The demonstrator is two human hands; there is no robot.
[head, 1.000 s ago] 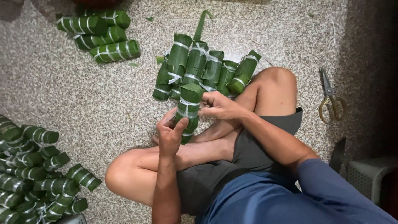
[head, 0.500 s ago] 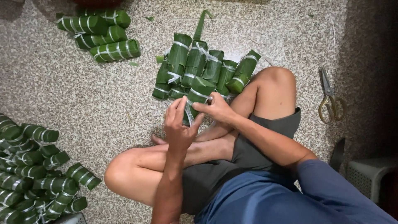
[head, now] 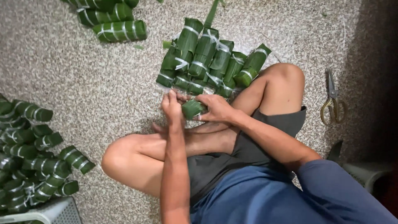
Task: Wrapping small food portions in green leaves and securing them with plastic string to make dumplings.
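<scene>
- The left hand (head: pixel 172 108) and right hand (head: pixel 216 108) both gripped one green roll (head: pixel 192 108), held between them above the crossed legs.
- Just beyond lay a pile (head: pixel 209 58) of tied rolls.
- Scissors (head: pixel 333 99) lay on the floor (head: pixel 83 83) to the right.
- More rolls (head: pixel 29 157) sat left.

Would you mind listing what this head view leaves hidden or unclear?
- Leaf-wrapped roll: mostly covered by the left hand and right hand.
- Pile of rolls: cut by the left edge.
- Top rolls: cut by the top edge.
- Scissors: partly in shadow.
</scene>
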